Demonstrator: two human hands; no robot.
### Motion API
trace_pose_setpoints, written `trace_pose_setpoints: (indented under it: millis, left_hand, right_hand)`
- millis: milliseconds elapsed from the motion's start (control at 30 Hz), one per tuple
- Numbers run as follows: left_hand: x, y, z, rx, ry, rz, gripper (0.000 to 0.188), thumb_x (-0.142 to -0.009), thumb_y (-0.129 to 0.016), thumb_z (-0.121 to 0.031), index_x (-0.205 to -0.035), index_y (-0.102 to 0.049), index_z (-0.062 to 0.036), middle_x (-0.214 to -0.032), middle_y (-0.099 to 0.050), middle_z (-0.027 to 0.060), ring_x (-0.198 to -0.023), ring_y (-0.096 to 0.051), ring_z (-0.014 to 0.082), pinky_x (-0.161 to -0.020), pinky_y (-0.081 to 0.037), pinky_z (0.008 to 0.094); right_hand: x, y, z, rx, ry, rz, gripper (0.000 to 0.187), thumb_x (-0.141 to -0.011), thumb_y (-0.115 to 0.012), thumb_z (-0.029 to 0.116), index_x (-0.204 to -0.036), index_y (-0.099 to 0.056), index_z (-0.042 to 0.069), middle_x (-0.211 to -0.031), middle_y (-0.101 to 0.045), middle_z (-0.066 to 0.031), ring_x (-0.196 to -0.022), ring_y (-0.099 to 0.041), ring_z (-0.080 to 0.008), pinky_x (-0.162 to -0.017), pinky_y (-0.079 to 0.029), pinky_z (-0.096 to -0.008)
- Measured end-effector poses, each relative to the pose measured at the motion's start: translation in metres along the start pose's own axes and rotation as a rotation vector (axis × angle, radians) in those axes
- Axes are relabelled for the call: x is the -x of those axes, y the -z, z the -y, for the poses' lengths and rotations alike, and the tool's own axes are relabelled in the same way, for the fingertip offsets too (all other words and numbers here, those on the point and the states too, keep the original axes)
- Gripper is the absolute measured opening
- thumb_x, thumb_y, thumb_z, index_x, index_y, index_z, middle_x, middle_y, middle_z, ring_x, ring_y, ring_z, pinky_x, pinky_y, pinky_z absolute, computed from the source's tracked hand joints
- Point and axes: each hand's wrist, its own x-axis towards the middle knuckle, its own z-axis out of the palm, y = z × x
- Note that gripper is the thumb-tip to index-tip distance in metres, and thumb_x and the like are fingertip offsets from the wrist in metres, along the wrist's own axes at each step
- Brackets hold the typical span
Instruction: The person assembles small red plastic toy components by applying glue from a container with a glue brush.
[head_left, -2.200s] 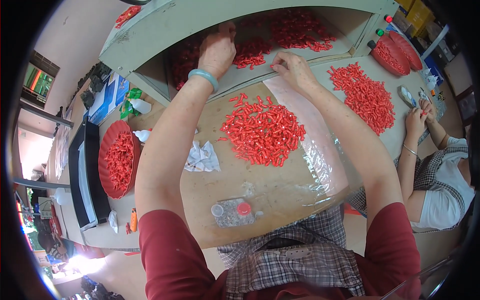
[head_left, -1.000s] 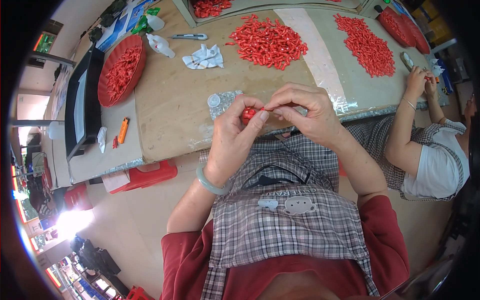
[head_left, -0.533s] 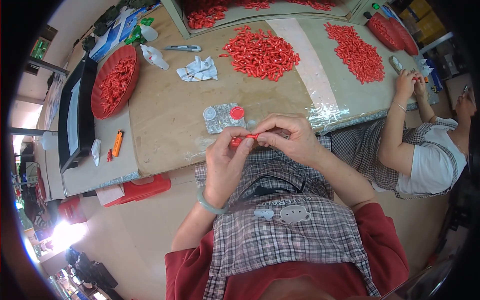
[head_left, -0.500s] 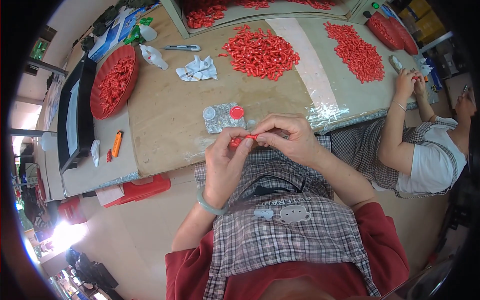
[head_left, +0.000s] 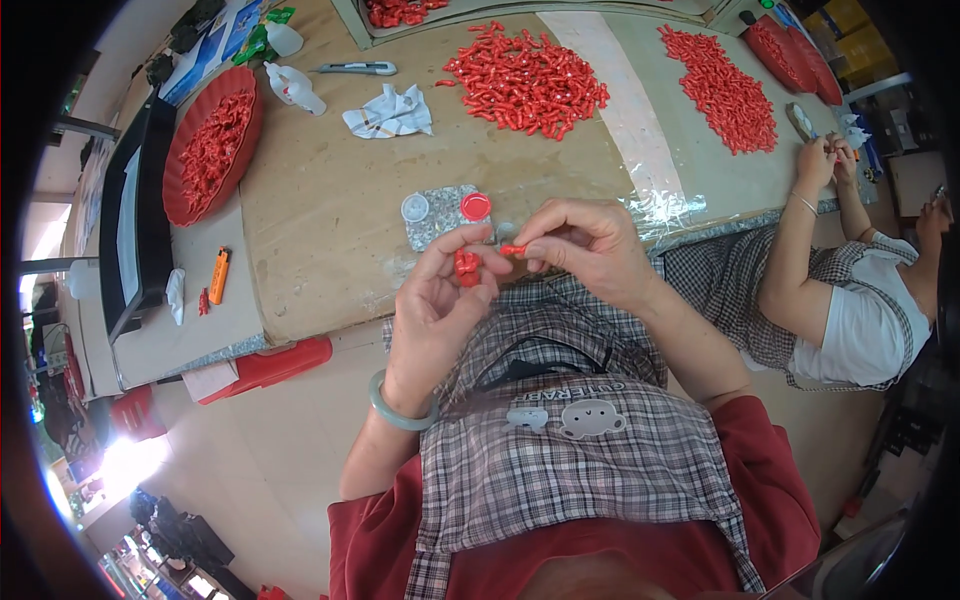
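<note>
Over the table's front edge, my left hand (head_left: pixel 440 290) is closed around a small, glossy red piece (head_left: pixel 467 268) with a lumpy, rounded shape. Its index finger and thumb curve about the piece. My right hand (head_left: pixel 590 252) pinches a thinner red piece (head_left: pixel 513 250) between thumb and fingertips, just right of the left fingers. A gap shows between the two pieces. Directly beyond my hands, a speckled grey slab (head_left: pixel 445 217) carries a small whitish round cup (head_left: pixel 415 207) and a red round cap (head_left: pixel 476 206).
A heap of small red pieces (head_left: pixel 525 80) lies farther back, with another heap (head_left: pixel 720 90) to its right. At left are a red dish (head_left: pixel 168 165), a black tray (head_left: pixel 120 300), and an orange lighter (head_left: pixel 220 275). A cutter knife (head_left: pixel 355 68) and crumpled tissue (head_left: pixel 390 112) lie behind. A co-worker's hands (head_left: pixel 825 160) work at right.
My hands were together on the red parts; now they have drawn slightly apart, each with its own red piece. The left fingers have loosened and spread a little. The view has shifted slightly.
</note>
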Motion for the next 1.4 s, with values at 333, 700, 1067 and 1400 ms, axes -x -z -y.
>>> trace_pose_setpoints:
  millis: [333,700,1067,1400]
  left_hand:
    - [-0.002,0.011,-0.006,0.394,0.116,0.087,0.07,-0.081,-0.042,0.008,-0.15,-0.033,0.0002,-0.134,-0.054,0.0178,-0.117,-0.056,0.0228,-0.096,-0.048,0.0336]
    - [0.002,0.01,-0.006,0.29,0.131,0.026,0.049,-0.101,-0.047,-0.007,-0.147,-0.035,0.0027,-0.132,-0.055,0.0242,-0.121,-0.058,0.0323,-0.099,-0.052,0.0383]
    - [0.005,0.022,0.004,0.303,0.064,0.026,0.036,-0.09,-0.065,0.001,-0.123,-0.051,0.0016,-0.108,-0.065,0.0209,-0.105,-0.067,0.0367,-0.085,-0.061,0.0359]
    - [0.005,0.017,-0.001,0.218,0.0,-0.029,0.034,-0.084,-0.072,0.001,-0.112,-0.053,-0.0004,-0.101,-0.068,0.02,-0.095,-0.071,0.0296,-0.077,-0.061,0.0293]
  right_hand:
    - [-0.005,0.01,-0.002,0.134,-0.032,-0.079,0.01,-0.092,-0.065,0.004,-0.1,-0.069,-0.001,-0.085,-0.069,-0.0039,-0.075,-0.064,-0.0073,-0.069,-0.054,-0.021]
    - [-0.014,0.01,-0.001,0.242,-0.004,-0.057,0.011,-0.092,-0.065,0.004,-0.101,-0.07,-0.001,-0.085,-0.07,-0.004,-0.074,-0.065,-0.0077,-0.069,-0.054,-0.0217]
    - [-0.021,0.011,-0.001,0.253,0.012,-0.035,0.011,-0.092,-0.065,0.005,-0.1,-0.069,-0.001,-0.083,-0.069,-0.0032,-0.074,-0.064,-0.0072,-0.068,-0.052,-0.0209]
    - [-0.023,0.011,0.001,0.292,0.026,-0.023,0.011,-0.092,-0.066,0.005,-0.1,-0.07,-0.001,-0.083,-0.069,-0.003,-0.074,-0.063,-0.0067,-0.068,-0.052,-0.0207]
